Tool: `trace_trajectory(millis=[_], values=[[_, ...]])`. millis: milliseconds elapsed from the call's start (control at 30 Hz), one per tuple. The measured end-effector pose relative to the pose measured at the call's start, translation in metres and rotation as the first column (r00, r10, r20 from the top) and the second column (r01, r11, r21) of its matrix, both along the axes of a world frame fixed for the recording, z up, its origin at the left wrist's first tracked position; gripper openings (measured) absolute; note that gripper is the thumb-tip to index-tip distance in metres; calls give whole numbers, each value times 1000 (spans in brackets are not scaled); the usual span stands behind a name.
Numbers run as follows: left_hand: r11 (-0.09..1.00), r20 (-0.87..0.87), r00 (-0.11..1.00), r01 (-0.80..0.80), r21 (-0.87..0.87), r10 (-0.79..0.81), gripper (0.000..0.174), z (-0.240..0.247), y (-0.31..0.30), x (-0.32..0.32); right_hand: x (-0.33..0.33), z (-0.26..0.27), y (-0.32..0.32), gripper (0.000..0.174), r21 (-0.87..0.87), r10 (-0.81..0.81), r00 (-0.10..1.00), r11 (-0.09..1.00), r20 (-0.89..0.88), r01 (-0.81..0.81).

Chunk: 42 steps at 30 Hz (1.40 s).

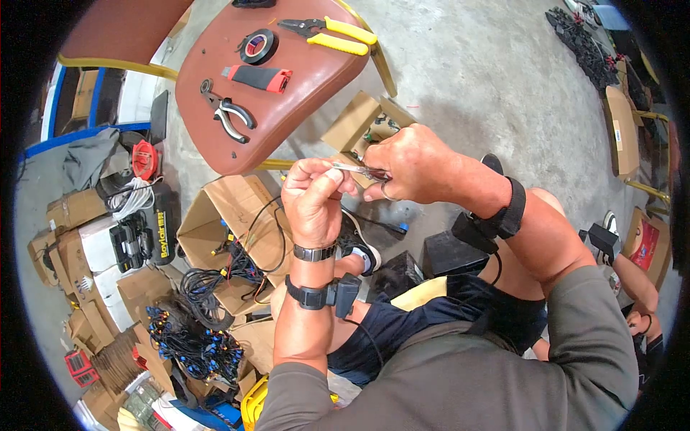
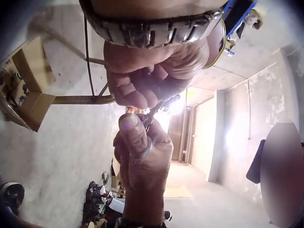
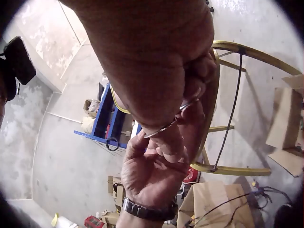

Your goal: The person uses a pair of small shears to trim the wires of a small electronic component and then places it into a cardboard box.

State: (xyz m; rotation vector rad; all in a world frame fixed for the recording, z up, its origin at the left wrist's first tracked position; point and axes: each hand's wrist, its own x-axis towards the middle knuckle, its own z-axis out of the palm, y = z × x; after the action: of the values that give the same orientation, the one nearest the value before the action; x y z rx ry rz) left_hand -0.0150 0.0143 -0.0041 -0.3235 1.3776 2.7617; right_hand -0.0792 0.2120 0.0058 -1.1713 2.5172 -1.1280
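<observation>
two hands meet just below the brown chair seat (image 1: 316, 72). the left hand (image 1: 313, 201) has its fingers curled, pinching one end of a thin silvery wire (image 1: 351, 169). the right hand (image 1: 410, 165), below the seat's right corner, pinches the other end, fingers curled tight.

Reddish-brown chair seat (image 1: 305, 90) carries yellow-handled wire strippers (image 1: 332, 34), black tape roll (image 1: 257, 47), red-and-black cutter (image 1: 257, 77), grey-handled pliers (image 1: 227, 112). Open cardboard box (image 1: 207, 212) of tangled wires (image 1: 244, 267) on concrete floor (image 1: 467, 72).
</observation>
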Motion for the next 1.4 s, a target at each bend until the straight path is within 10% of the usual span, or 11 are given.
trace_trajectory(millis=[367, 667, 1400], values=[[887, 7, 986, -145, -439, 165, 14, 0, 11, 1, -6, -4, -4, 33, 8, -50, 994, 999, 98, 49], [716, -102, 995, -66, -695, -7, 17, 4, 6, 2, -8, -1, 0, 34, 13, -21, 995, 1000, 102, 19], [802, -22, 986, 123, -584, -168, 16, 12, -5, 1, -9, 5, 7, 23, 15, 17, 988, 1000, 154, -19]])
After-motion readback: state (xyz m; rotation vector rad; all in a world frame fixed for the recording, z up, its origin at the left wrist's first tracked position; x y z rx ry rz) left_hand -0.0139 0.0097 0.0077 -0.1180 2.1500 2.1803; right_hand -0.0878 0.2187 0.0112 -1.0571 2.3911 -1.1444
